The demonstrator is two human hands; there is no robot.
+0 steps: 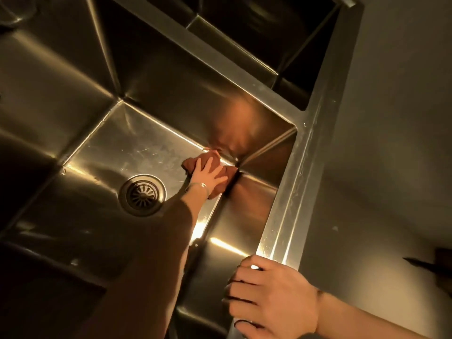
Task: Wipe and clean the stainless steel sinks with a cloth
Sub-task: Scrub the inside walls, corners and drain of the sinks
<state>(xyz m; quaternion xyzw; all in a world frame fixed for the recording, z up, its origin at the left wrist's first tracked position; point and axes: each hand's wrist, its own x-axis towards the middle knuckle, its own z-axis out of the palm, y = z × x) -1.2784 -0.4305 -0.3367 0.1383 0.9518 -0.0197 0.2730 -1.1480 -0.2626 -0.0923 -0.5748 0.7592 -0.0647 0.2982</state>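
Observation:
A deep stainless steel sink [137, 148] fills the view, with a round drain [142, 195] in its floor. A reddish-brown cloth [211, 159] lies bunched in the right corner of the basin floor, against the walls. My left hand [208, 177] reaches down into the basin and presses on the cloth with fingers spread flat; a bracelet sits on the wrist. My right hand [274, 297] is at the lower right, its fingers curled over the sink's rim [300, 179]. The cloth's blurred reflection shows in the wall above it.
A second basin [256, 33] lies beyond a steel divider at the top. A grey countertop [391, 143] runs along the right, with a dark pointed object [435, 267] at its right edge. The light is dim and warm.

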